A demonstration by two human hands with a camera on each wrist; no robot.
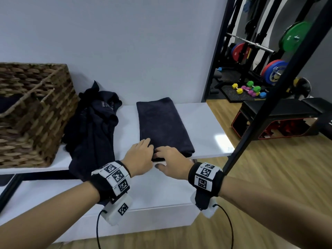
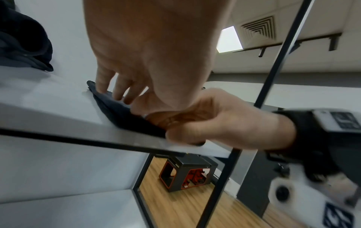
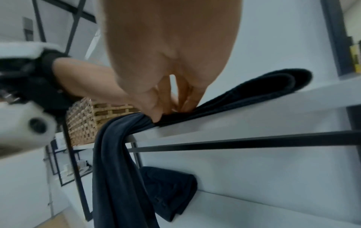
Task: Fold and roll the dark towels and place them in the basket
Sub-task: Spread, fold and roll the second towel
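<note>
Head view: folded towel (image 1: 164,123) runs near-to-far on the shelf (image 1: 203,123); left hand (image 1: 142,155) and right hand (image 1: 172,160) both pinch its near end.

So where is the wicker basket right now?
In the head view, the wicker basket sits at the left end of the white shelf, beside the crumpled dark towels.
</note>
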